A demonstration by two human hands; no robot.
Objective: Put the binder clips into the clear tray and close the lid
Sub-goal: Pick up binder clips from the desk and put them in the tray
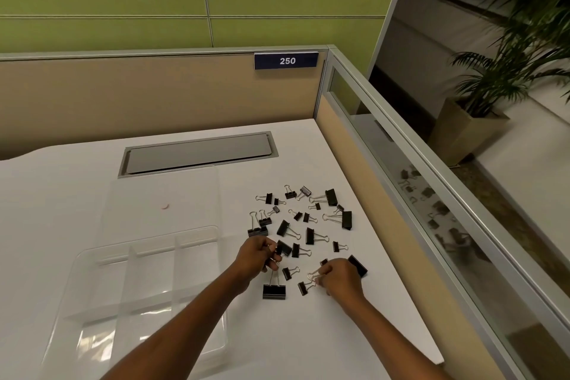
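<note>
Black binder clips (303,220) lie scattered on the white worktop (61,194), just to the right of the clear tray (101,296), whose lid (160,207) is swung open and lies flat behind it. None of the clips can be seen in the tray's compartments, so the gathering looks barely begun.

The left hand (257,257) is curled closed, pinching the wire handles of a large clip (274,290) that hangs below its fingers; another clip sits touching its fingertips. The right hand (339,278) is closed on the wire loop of a smaller clip (305,287), with a big clip (358,265) partly hidden behind its knuckles.

Holding clips by the handles is sound, since the bodies are slick and the springs stiff. It would probably go best to gather a few per hand, then carry them left and drop them low into a compartment so they do not bounce out. Large ones may suit the wider sections. Handles should lie flat, or the lid may not close.
</note>
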